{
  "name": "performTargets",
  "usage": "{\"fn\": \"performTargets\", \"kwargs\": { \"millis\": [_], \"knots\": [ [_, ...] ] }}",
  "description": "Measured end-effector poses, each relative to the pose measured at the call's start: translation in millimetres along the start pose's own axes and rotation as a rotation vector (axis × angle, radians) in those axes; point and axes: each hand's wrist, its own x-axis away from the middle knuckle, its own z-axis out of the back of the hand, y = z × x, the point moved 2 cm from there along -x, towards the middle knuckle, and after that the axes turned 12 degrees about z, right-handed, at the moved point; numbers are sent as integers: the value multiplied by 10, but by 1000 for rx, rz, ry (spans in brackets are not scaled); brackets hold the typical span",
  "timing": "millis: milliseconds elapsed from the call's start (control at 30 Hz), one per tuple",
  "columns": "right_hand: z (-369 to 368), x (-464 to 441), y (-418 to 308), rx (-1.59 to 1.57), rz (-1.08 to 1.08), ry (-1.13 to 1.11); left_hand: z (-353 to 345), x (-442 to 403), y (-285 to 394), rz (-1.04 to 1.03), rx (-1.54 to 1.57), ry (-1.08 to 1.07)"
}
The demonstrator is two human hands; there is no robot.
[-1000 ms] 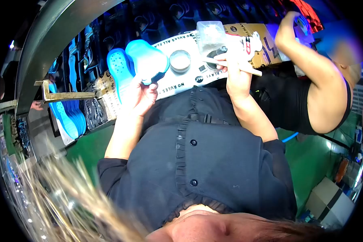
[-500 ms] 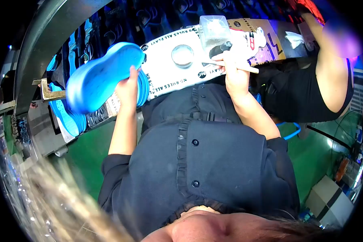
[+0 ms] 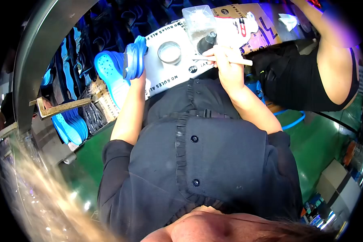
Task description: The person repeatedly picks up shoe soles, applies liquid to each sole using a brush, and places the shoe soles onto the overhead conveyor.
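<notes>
My left hand (image 3: 138,84) is closed on a blue strap-like shoe upper (image 3: 134,58). Beside it is a pale blue shoe sole (image 3: 106,66) with small holes; I cannot tell whether the two are joined. In my right hand (image 3: 229,72) is a slim white-handled brush (image 3: 242,62), held between thumb and fingers. Its thin end points left, above the white printed board (image 3: 165,78). A round jar (image 3: 169,53) with pale contents stands between my hands. Just beyond my right hand are a dark cone-topped bottle (image 3: 207,42) and a clear plastic box (image 3: 199,22).
A stack of blue soles (image 3: 71,127) lies at the lower left beside a metal bracket (image 3: 62,107). Dark shoe parts (image 3: 121,24) fill the conveyor at the back. Another person's arm (image 3: 330,60) reaches in from the right, near a white cloth (image 3: 288,20).
The blue piece in my left hand has turned, so straps show instead of a broad smooth sole. My right hand with the brush has shifted slightly left in view.
</notes>
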Motion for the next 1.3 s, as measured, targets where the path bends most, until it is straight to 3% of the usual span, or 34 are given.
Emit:
{"fn": "performTargets", "kwargs": {
  "millis": [133, 300, 400, 433, 567, 600, 633, 667, 700, 767, 900, 1000, 1033, 1100, 1167, 1233, 1300],
  "knots": [
    [24, 35, 86, 2, 40, -3, -163, -30, -115, 115, 152, -89],
    [75, 63, 148, 49, 111, -42, -206, 96, -349, 434, 623, -318],
    [88, 70, 176, 38, 114, -20, -110, 192, -407, 504, 745, -320],
    [87, 67, 176, 37, 113, -20, -46, 239, -299, 456, 439, -221],
    [108, 51, 188, 24, 103, -17, 127, 294, -525, 539, 619, -289],
    [111, 48, 197, 18, 95, -17, 283, 323, -359, 355, 285, -291],
    [111, 50, 206, 15, 95, -16, 399, 358, -257, 311, 127, -260],
    [112, 53, 217, 10, 95, -15, 514, 392, -155, 271, -31, -223],
    [115, 49, 223, 6, 97, -15, 608, 422, -98, 375, -11, -159],
    [116, 52, 219, -2, 83, -11, 823, 495, 338, 517, 107, -172],
    [72, 45, 177, -15, 58, 0, 979, 671, 779, 505, 236, -148],
    [58, 45, 132, -1, 54, -9, 949, 764, 819, 620, 824, -288],
    [54, 37, 113, 6, 39, 2, 943, 771, 821, 614, 831, -279],
    [46, 25, 91, 17, 74, -4, 909, 805, 795, 946, 1097, -297],
    [35, 28, 32, 18, 66, -5, 895, 774, 779, 999, 1159, -315],
    [22, 41, 6, -21, 41, 9, 859, 750, 787, 1085, 1225, -481],
    [25, 48, -28, 13, -10, -5, 813, 731, 799, 1116, 1235, -462]
  ]
}}
